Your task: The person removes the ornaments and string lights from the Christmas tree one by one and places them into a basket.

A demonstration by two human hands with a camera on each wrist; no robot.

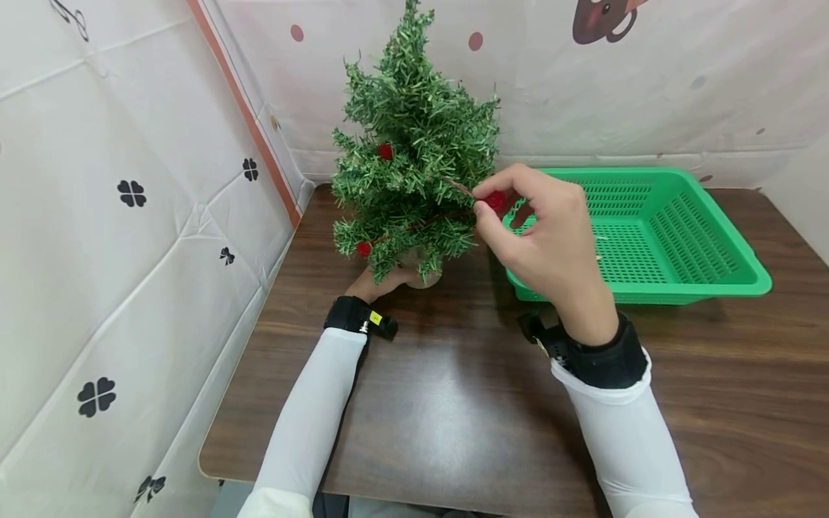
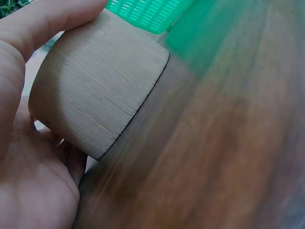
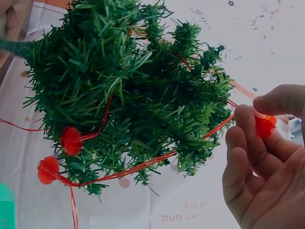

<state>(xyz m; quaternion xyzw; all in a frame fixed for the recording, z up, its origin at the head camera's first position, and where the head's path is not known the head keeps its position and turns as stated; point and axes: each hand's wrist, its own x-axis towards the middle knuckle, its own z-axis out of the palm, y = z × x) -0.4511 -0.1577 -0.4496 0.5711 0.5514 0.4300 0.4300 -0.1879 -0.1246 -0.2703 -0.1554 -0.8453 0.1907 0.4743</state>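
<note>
A small artificial Christmas tree (image 1: pixel 414 122) stands upright on the table. At its foot, my left hand (image 1: pixel 382 283) holds the round wooden base (image 2: pixel 100 81), fingers and thumb curled about it. My right hand (image 1: pixel 550 230), at the tree's right side, pinches a string of red lights between thumb and forefinger, close to one red flower-shaped bulb (image 3: pixel 266 126). From there the red wire (image 3: pixel 133 169) runs across the branches. More red bulbs sit among the needles, one higher up (image 1: pixel 385 151) and one low on the left (image 1: pixel 363 249). Branches partly cover the wire.
A green plastic basket (image 1: pixel 732 252) stands right of the tree, just behind my right hand. The wooden table (image 1: pixel 447 403) meets a patterned white sheet (image 1: pixel 162 237) on the left and another at the back.
</note>
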